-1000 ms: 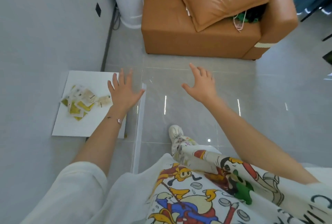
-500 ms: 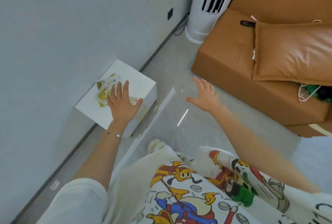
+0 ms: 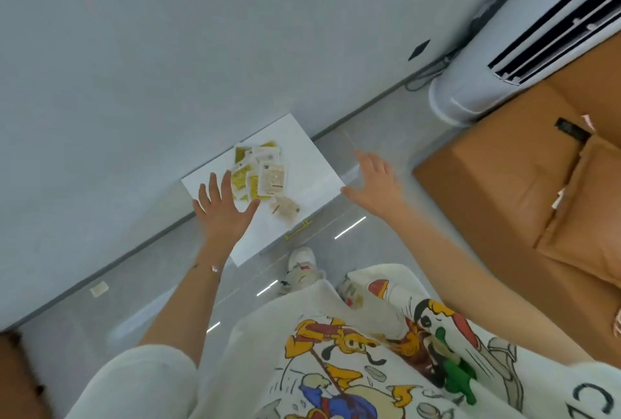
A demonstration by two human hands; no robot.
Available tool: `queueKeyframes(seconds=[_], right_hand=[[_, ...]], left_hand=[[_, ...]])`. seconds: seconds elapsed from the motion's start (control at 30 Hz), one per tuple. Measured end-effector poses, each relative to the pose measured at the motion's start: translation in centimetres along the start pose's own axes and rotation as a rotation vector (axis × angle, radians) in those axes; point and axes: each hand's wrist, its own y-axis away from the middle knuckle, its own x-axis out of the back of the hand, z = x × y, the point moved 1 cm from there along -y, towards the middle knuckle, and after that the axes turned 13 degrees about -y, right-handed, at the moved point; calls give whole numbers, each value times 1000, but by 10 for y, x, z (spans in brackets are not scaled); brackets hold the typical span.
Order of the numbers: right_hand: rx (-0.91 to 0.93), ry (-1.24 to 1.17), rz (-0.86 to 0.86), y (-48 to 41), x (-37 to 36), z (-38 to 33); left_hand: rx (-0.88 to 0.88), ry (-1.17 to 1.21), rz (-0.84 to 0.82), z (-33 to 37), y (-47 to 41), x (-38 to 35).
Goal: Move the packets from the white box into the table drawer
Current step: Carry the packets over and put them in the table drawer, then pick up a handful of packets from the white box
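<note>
Furthest left runs the pale grey wall point(image 3: 168, 49), meeting the glossy floor point(image 3: 134, 270) along a dark skirting line. Your left hand point(image 3: 223, 212) comes next, spread flat with fingers apart and holding nothing, hovering over the near-left corner of the white box point(image 3: 312, 166). Whether the palm touches the box top, you cannot tell from this angle. The packets point(image 3: 260, 171) lie in a loose heap on the box's top, just beyond your left fingertips; they are yellow and white, and one pale packet point(image 3: 285, 208) sits a little apart, nearer you, beside your thumb. The box stands on the floor against the wall. Your shoe point(image 3: 302, 265) shows just below the box. Your right hand point(image 3: 374, 183) is open too, fingers spread and empty, held beside the box's right edge. Further right stands a white tower fan unit point(image 3: 504, 49), and past it a tan leather sofa point(image 3: 497, 183) with a matching cushion point(image 3: 588, 210).
</note>
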Motion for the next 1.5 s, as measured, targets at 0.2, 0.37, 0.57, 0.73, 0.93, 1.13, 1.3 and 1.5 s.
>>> queueKeyframes(seconds=[0.2,0.37,0.57,0.73,0.93,1.13,1.3,1.5], right_hand=[[85,9,-156,-93,-56,-37],[120,107,-325,-194,-158,-30],[110,72,-385,-275,-246,-7],[52,-20,-388,-294,-282,-8],[-109,-432,-317,-287,-297,2],[-154,-469,-286,-283,-281,18],[-134,-439,-276,-281,-273,30],[-192,-670,-331,-283,-262,35]], left_hand=[[141,63,-168,-8,-50,-43],[271,92,-240,-24,-104,-125],[338,292,-197,-33,-154,-210],[453,539,-69,-15,-174,-246],[628,411,-39,-3,-186,-253],[607,426,-62,-1,-188,-251],[563,437,80,13,-177,-256],[558,575,139,22,-166,-253]])
